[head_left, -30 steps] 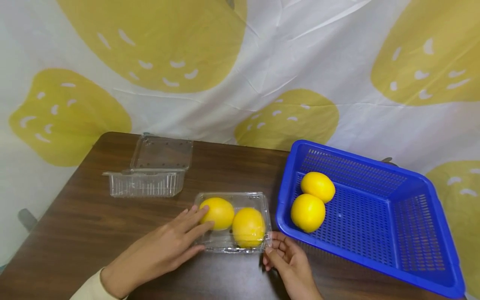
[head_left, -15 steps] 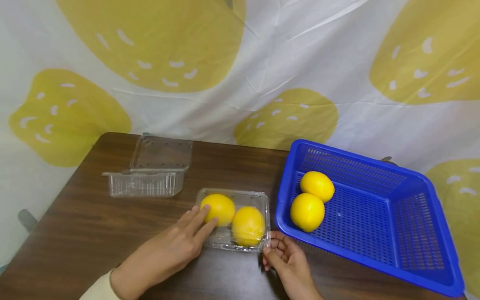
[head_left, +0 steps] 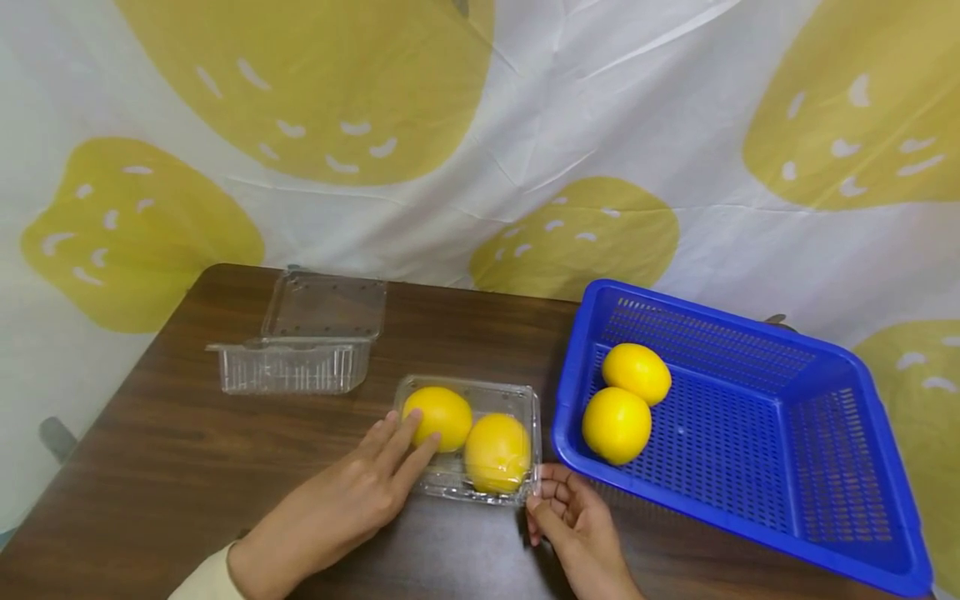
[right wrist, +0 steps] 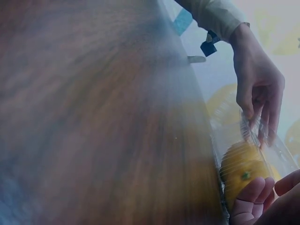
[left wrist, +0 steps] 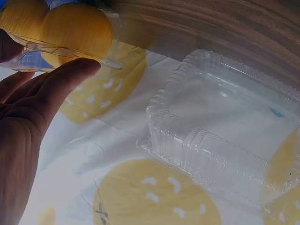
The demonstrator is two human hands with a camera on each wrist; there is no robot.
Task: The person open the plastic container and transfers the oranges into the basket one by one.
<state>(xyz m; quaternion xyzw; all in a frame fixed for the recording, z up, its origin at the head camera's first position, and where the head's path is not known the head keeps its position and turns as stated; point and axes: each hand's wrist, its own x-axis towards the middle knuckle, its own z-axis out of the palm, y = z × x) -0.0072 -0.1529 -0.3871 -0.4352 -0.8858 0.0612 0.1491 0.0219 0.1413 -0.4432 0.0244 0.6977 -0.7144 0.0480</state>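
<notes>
Clear plastic: one box [head_left: 453,482], on the table near its front edge, left of the basket, lid lowered over the contents. Whether the lid is latched cannot be told.

Contents of box: two yellow fruits, side by side; left fruit [head_left: 444,421] set a little further back, right fruit [head_left: 498,454] nearer the front.

Left hand [head_left: 363,483]: fingers extended and spread, laid on the lid over the left fruit. Whether the thumb grips the rim cannot be told. Pale sleeve [head_left: 206,579] at the wrist.

Right hand [head_left: 577,517]: thumb and curled fingers pinching the box at its front right corner.

Clear plastic, second item: one open box [head_left: 296,371], behind and to the left of the first, apart from both hands; lid tipped back toward the cloth, ribbed side wall facing front.

Blue plastic: one basket [head_left: 716,450], rectangular, perforated, set at an angle on the right. Holds two yellow fruits at its left end, one behind [head_left: 636,374], one in front [head_left: 617,426], touching.

Dark brown wood grain: one table [head_left: 180,433], rounded far left corner.

White fabric: one cloth [head_left: 540,108], creased, printed with large yellow fruit shapes, hanging behind the table.
</notes>
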